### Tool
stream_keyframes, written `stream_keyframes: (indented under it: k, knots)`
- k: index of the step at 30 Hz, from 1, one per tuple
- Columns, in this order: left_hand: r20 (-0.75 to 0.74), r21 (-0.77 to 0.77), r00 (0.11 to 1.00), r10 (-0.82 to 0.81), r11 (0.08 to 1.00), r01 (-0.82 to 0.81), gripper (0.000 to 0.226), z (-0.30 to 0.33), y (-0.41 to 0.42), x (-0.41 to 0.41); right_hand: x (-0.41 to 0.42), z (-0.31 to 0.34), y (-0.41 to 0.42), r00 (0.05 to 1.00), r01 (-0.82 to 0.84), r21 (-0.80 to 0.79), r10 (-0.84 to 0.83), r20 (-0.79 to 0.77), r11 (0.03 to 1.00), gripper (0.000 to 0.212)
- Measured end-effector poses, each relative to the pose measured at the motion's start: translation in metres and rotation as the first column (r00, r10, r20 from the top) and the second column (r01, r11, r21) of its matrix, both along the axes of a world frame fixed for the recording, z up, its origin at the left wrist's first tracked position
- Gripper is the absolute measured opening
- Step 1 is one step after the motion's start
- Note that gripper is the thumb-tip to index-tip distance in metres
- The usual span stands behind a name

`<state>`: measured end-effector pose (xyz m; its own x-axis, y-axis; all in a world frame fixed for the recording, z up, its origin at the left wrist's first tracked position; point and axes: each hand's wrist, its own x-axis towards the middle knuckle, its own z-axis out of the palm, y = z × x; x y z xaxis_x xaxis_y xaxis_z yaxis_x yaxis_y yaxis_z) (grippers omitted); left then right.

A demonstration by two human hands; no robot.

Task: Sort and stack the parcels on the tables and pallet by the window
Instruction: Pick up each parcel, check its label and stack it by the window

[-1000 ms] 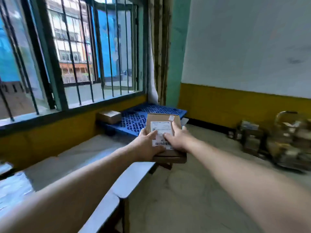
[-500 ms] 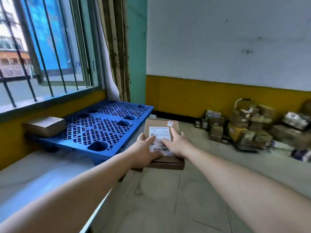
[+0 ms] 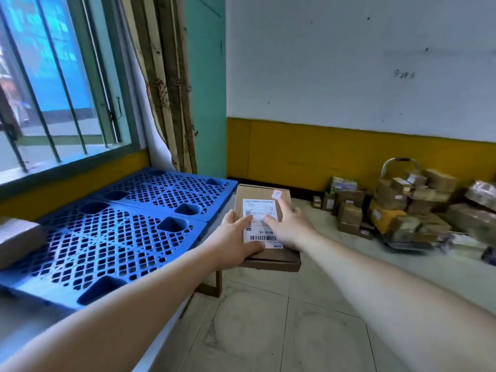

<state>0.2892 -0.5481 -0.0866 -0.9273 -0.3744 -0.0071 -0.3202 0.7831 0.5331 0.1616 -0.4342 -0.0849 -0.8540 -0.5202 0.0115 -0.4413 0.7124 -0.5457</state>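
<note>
Both hands held one flat cardboard parcel [image 3: 264, 226] in the middle of the frame, out past the right edge of the blue pallet [image 3: 112, 237] and above the tiled floor [image 3: 268, 331]. The left hand [image 3: 236, 240] gripped its left edge with the thumb laid over the white shipping label [image 3: 259, 224], while the right hand [image 3: 288, 226] lay on top, fingers spread across the label and the brown lid, gripping the parcel's right side. Compared with half a second earlier, the view had swung further right: the window [image 3: 53, 89] had slid toward the upper left, the pallet had moved to the left and filled more of the lower left of the frame, and the second parcel [image 3: 18, 240] resting on its left end was now cut by the left edge. The held parcel kept the same place between the hands, with the grip unchanged. The heap of boxes [image 3: 397, 208] along the yellow-banded wall sat at the right of the frame as before, blurred at its far end. The grey bench [image 3: 32, 326] under the pallet showed in the lower left corner.
</note>
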Motion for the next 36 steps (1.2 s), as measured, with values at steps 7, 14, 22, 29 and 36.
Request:
stream_keyframes:
  k: [7,14,22,29,36]
  knots:
    - [-0.012,0.031,0.995,0.095,0.995,-0.095,0.085,-0.003,-0.012,-0.109,-0.119,-0.001,-0.021,0.994,-0.103,0.023,0.103,-0.037,0.994,0.072]
    - [0.014,0.034,0.979,0.204,0.978,-0.204,0.084,0.001,-0.049,-0.162,-0.183,0.002,-0.073,0.975,-0.222,0.023,0.222,-0.021,0.975,0.071]
    - [-0.003,0.062,0.933,0.361,0.931,-0.36,0.08,-0.006,-0.142,-0.15,-0.186,-0.013,-0.202,0.92,-0.392,0.052,0.391,0.027,0.918,0.075]
    - [-0.076,0.082,0.845,0.53,0.847,-0.525,0.08,-0.012,-0.262,-0.109,-0.153,-0.001,-0.346,0.828,-0.56,0.085,0.56,0.032,0.824,0.075]
    - [-0.029,0.108,0.723,0.69,0.721,-0.684,0.08,-0.025,-0.356,-0.055,-0.103,-0.011,-0.469,0.698,-0.715,0.117,0.714,0.06,0.689,0.076]
